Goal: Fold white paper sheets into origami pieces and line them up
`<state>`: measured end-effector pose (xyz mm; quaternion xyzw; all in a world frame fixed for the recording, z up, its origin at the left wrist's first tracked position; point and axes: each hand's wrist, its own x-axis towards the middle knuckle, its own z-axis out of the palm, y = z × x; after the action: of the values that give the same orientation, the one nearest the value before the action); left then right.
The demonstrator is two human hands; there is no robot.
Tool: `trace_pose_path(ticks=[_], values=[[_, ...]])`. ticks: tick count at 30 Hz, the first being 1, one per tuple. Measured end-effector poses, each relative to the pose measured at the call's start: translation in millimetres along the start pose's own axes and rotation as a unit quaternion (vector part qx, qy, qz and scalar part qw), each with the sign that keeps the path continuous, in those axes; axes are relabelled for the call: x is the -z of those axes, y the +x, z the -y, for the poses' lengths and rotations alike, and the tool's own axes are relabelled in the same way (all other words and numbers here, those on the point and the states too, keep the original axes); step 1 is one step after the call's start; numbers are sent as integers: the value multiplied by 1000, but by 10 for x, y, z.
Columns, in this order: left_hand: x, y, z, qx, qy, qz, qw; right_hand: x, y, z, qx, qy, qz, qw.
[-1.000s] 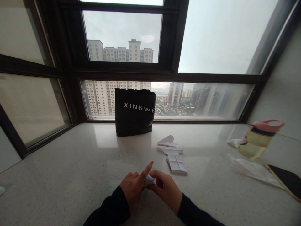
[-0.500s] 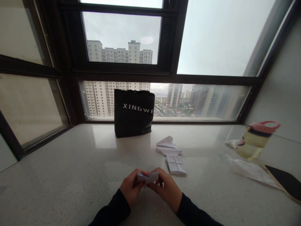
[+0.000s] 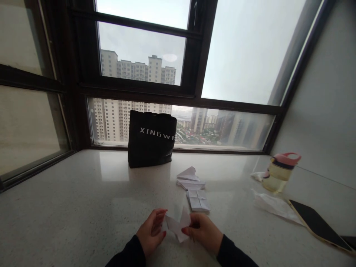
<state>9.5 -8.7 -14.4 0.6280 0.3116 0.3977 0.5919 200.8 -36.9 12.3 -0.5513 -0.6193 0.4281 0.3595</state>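
Note:
A folded white paper (image 3: 175, 227) with a V-shaped notch is held over the speckled white counter (image 3: 69, 207). My right hand (image 3: 204, 230) pinches its right side, thumb in front. My left hand (image 3: 152, 230) is beside the left edge of the paper, its thumb and fingers apart and curved, with nothing between them. Just beyond my hands lies a folded white square (image 3: 198, 200) with crossing creases. Behind that square are more folded white papers (image 3: 189, 174), one pointed and one long and flat.
A black bag (image 3: 151, 139) stands near the window. At the right are a yellowish bottle (image 3: 279, 172) with a pink lid, crumpled white tissue (image 3: 275, 205) and a black flat device (image 3: 317, 222) with a pale edge.
My left hand has let go of the paper and opened. The paper now shows larger, spread into a V shape in my right hand. The whole view has shifted and tilted slightly.

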Motion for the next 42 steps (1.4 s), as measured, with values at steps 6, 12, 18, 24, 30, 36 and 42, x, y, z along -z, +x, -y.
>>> trace_pose_path(ticks=[6,12,18,24,30,36,42], values=[[7,-14,-32,34,92,19,995,530,-310,-175,-91,-7,-84,992],[16,-21,-92,36,106,20,994,673,-318,-338,-107,-140,-111,978],[20,14,-49,22,114,21,993,714,-342,-161,-38,-281,-190,940],[121,112,-134,-22,187,-13,982,229,-239,388,127,-302,-167,930],[313,95,-28,-213,355,-75,907,-722,225,117,255,-401,-4,880],[380,42,170,-226,421,38,877,-988,519,-292,351,-481,-10,803],[394,68,284,-231,432,15,872,-945,456,-217,354,-483,-6,801]])
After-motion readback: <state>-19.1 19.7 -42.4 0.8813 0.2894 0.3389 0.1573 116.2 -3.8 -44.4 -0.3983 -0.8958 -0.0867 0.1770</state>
